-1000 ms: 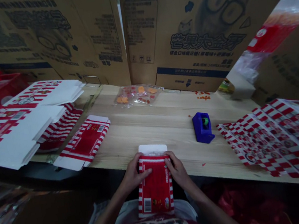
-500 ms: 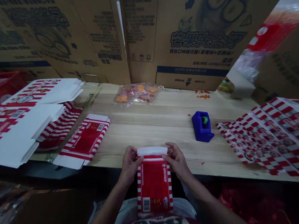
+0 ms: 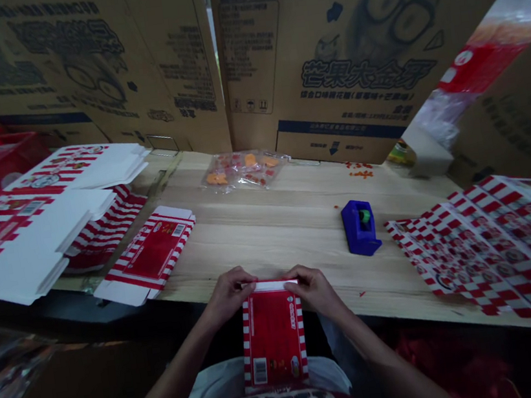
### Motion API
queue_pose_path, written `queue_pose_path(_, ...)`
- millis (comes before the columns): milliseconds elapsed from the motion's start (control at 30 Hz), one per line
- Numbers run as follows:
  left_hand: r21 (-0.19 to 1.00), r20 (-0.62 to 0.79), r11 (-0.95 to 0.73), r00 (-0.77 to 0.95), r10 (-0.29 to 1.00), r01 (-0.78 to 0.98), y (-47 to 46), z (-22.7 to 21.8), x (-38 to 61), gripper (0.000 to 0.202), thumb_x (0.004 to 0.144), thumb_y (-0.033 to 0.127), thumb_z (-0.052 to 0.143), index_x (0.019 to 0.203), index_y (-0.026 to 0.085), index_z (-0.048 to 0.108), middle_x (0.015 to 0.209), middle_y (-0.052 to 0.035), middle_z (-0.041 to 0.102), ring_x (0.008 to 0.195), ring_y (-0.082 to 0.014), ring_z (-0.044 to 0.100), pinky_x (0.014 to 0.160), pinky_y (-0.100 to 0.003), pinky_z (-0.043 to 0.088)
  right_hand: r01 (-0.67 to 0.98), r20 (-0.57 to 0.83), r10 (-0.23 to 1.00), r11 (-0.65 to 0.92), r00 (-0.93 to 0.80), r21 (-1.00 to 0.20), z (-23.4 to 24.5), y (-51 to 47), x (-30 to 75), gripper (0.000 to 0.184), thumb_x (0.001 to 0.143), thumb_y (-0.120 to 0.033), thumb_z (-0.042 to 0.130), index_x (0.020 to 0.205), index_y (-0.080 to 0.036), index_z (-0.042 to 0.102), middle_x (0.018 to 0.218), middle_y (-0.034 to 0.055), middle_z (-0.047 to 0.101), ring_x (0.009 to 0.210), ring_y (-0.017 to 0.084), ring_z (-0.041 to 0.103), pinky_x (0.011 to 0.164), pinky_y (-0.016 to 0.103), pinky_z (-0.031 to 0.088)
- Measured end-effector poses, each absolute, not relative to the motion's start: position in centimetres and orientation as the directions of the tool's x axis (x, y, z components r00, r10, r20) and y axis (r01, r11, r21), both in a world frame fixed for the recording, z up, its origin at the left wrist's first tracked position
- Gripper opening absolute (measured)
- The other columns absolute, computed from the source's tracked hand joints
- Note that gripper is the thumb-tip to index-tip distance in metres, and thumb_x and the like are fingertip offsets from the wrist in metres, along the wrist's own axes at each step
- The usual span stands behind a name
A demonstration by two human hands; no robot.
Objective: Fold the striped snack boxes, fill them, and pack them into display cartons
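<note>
A red and white striped carton (image 3: 274, 335) lies against my lap at the table's front edge, its barcode end toward me. My left hand (image 3: 233, 293) pinches the upper left corner at the white end flap (image 3: 270, 285). At the opposite corner my right hand (image 3: 310, 288) grips the same flap edge, thumb on top. Only a narrow white strip of the flap shows between the hands. Left of them, another flat red carton (image 3: 152, 253) rests on the table. To the right stands a blue tape dispenser (image 3: 360, 227) with a green core.
Stacks of flat white and striped cartons (image 3: 72, 218) cover the table's left side, by a red basket (image 3: 20, 156). A clear bag with orange pieces (image 3: 245, 169) lies at the back, before tall cardboard boxes (image 3: 315, 55). Striped printed sheets (image 3: 497, 247) overhang the right front edge.
The white end flap, which stood up from the carton's far end, is now folded down to a narrow strip. Both hands have turned inward over that edge.
</note>
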State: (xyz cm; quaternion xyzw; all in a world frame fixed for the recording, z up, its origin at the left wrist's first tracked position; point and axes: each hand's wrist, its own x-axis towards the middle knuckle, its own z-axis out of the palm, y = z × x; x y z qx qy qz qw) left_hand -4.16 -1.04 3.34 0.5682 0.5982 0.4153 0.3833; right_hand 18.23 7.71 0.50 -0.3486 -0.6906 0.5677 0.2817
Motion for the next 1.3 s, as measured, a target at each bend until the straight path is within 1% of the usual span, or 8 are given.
queue_pose_path(233,0.891,-0.051,0.048,-0.006,0.999,0.451,1.0,4.0,-4.5,0.019,0.078,0.026,0.058,0.068,0.013,0.068,0.060,-0.0009,0.061,0.056,-0.0117,0.050,0.054,-0.022,0.034,0.240,-0.116,0.728,0.069,-0.676,-0.968,2.2,9.9,18.3,0.016,0.077,-0.029,0.064,0.070,-0.015,0.069,0.067,0.0026,0.068,0.060,0.014,0.058,0.057,0.024,0.043)
queue_pose_path(400,0.911,0.009,-0.012,0.009,1.000,0.411,0.7,4.1,-4.2,0.023,0.081,0.027,0.056,0.065,0.013,0.065,0.064,-0.0022,0.060,0.062,-0.0132,0.053,0.058,-0.023,0.038,0.248,-0.037,0.710,0.197,-0.703,-0.949,2.7,9.8,18.9,0.023,0.084,-0.030,0.060,0.067,-0.015,0.066,0.066,0.0033,0.065,0.062,0.015,0.058,0.058,0.025,0.043)
queue_pose_path(600,0.886,0.157,-0.146,0.011,0.988,0.440,-0.8,3.0,-3.2,0.017,0.086,0.025,0.056,0.077,0.015,0.066,0.076,-0.0054,0.065,0.072,-0.0155,0.059,0.067,-0.025,0.042,0.144,0.204,0.707,0.400,-0.677,-0.905,1.5,7.5,19.1,0.014,0.088,-0.030,0.060,0.084,-0.019,0.066,0.085,0.0058,0.068,0.080,0.017,0.062,0.073,0.028,0.047)
queue_pose_path(800,0.893,0.202,-0.138,-0.107,0.974,0.429,-1.0,1.1,-2.9,0.017,0.086,0.027,0.058,0.076,0.016,0.066,0.071,-0.0030,0.060,0.068,-0.0151,0.057,0.064,-0.025,0.042,0.153,0.163,0.816,0.293,-0.555,-0.944,0.3,6.7,19.5,0.018,0.086,-0.031,0.060,0.101,-0.021,0.066,0.106,0.0079,0.068,0.094,0.019,0.064,0.080,0.030,0.051)
queue_pose_path(933,0.940,0.139,-0.086,-0.140,0.980,0.331,-0.6,0.3,-3.3,0.018,0.086,0.032,0.058,0.084,0.019,0.070,0.074,-0.0014,0.057,0.069,-0.0150,0.056,0.063,-0.024,0.041,0.277,0.240,0.966,0.257,-0.094,-0.926,0.4,11.3,24.8,0.029,0.082,-0.038,0.060,0.104,-0.019,0.064,0.103,0.0088,0.066,0.084,0.018,0.062,0.070,0.029,0.050)
queue_pose_path(1033,0.961,0.089,-0.047,-0.146,0.985,0.274,-0.6,0.1,-3.0,0.021,0.086,0.035,0.058,0.080,0.019,0.070,0.073,-0.0008,0.055,0.070,-0.0150,0.055,0.064,-0.025,0.041,0.391,0.305,0.891,0.162,0.337,-0.906,0.6,15.7,29.8,0.031,0.077,-0.044,0.060,0.088,-0.016,0.066,0.092,0.0089,0.065,0.078,0.019,0.059,0.066,0.029,0.047)
queue_pose_path(1200,0.970,0.101,-0.054,-0.189,0.977,0.235,-0.8,0.2,-2.3,0.018,0.081,0.035,0.064,0.076,0.019,0.068,0.075,-0.0014,0.058,0.074,-0.0167,0.057,0.069,-0.026,0.042,0.379,0.239,0.909,0.099,0.343,-0.920,-0.5,19.7,32.6,0.032,0.061,-0.048,0.067,0.061,-0.016,0.065,0.061,0.0046,0.062,0.060,0.019,0.054,0.057,0.030,0.043)
queue_pose_path(1300,0.968,0.113,-0.060,-0.207,0.972,0.244,-0.7,0.2,-2.3,0.020,0.081,0.035,0.064,0.070,0.019,0.066,0.072,-0.0012,0.057,0.071,-0.0163,0.056,0.068,-0.026,0.042,0.346,0.233,0.901,0.100,0.365,-0.933,-1.7,20.0,31.8,0.029,0.057,-0.045,0.069,0.057,-0.017,0.065,0.060,0.0039,0.062,0.060,0.019,0.055,0.058,0.030,0.043)
